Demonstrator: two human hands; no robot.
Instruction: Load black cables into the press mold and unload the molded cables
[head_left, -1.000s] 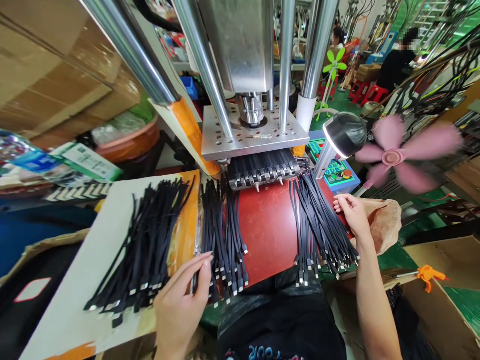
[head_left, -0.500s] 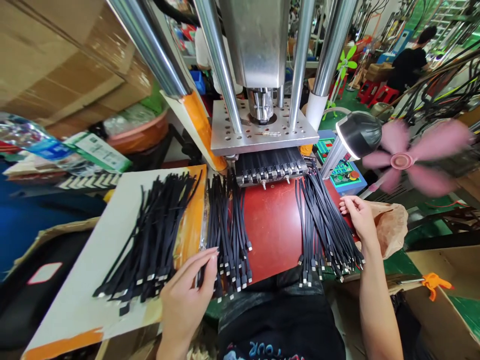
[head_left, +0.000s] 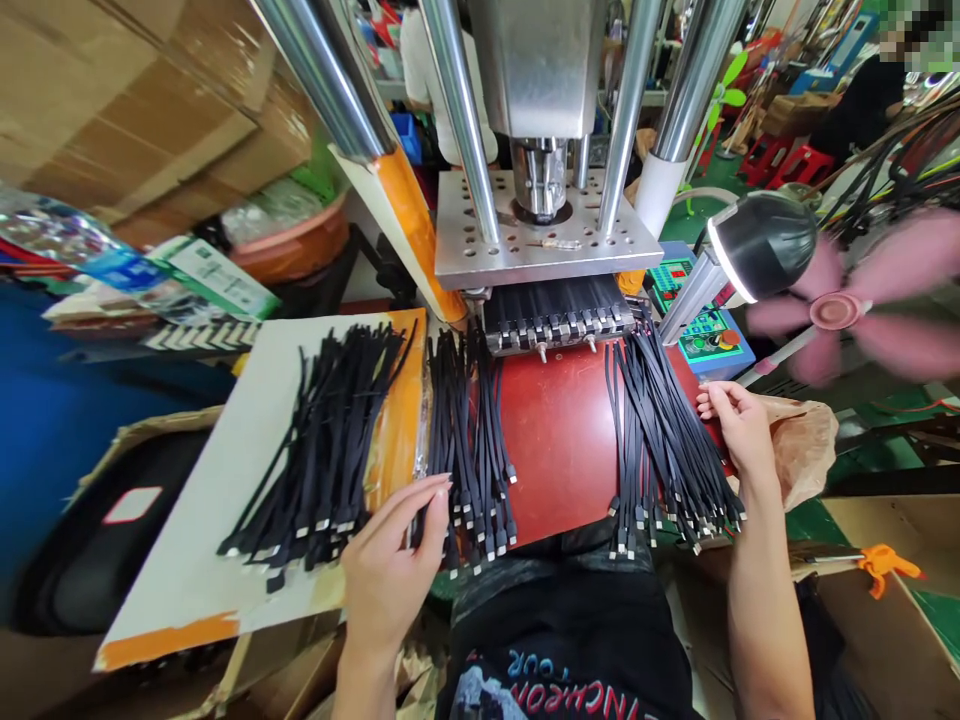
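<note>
My left hand (head_left: pixel 394 560) hovers at the lower ends of a bundle of black flat cables (head_left: pixel 465 450), fingers stretched and thumb a little apart, with no cable clearly held. My right hand (head_left: pixel 739 425) is closed, thumb against the curled fingers, just right of another cable bundle (head_left: pixel 667 440); whatever may be in its fingertips is too small to make out. Between the bundles and further back, a metal fixture (head_left: pixel 559 325) holds a row of cable connectors beneath the press plate (head_left: pixel 547 255). A larger pile of black cables (head_left: pixel 322 440) lies on the white board (head_left: pixel 180 560) at left.
Steel press columns (head_left: pixel 330 80) rise behind the red work surface (head_left: pixel 555 440). At right stand a lamp (head_left: pixel 765 245), a control box (head_left: pixel 709 345), a spinning pink fan (head_left: pixel 836 312) and a brown paper bag (head_left: pixel 810 450). Cardboard boxes (head_left: pixel 150 120) fill the upper left.
The whole view has shifted, so the scene sits slightly further right and higher. Both hands keep nearly the same pose and place beside the cables.
</note>
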